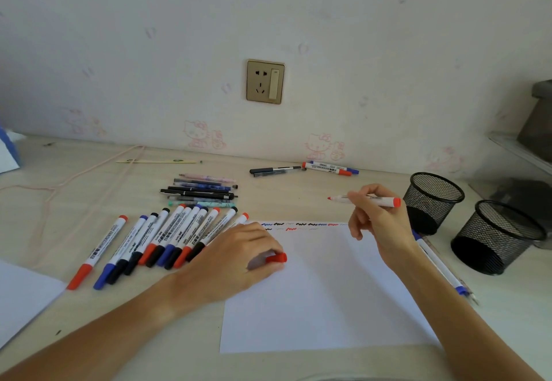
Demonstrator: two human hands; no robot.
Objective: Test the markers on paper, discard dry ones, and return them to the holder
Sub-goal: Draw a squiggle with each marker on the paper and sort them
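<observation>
On the table, the left hand (239, 256) rests on the paper (322, 297), fingers curled round a red cap (277, 258) — the right hand (379, 225) grips an uncapped red marker (363, 200) above it; beyond, mesh holders (433, 201) stand right.

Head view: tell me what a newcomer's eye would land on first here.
First, the right hand holding an uncapped red marker above the far right corner of the white paper, while the left hand rests on the sheet, its fingers curled round the red cap. Next, the fan of capped whiteboard markers left of the paper, and two black mesh holders at the right.
</observation>
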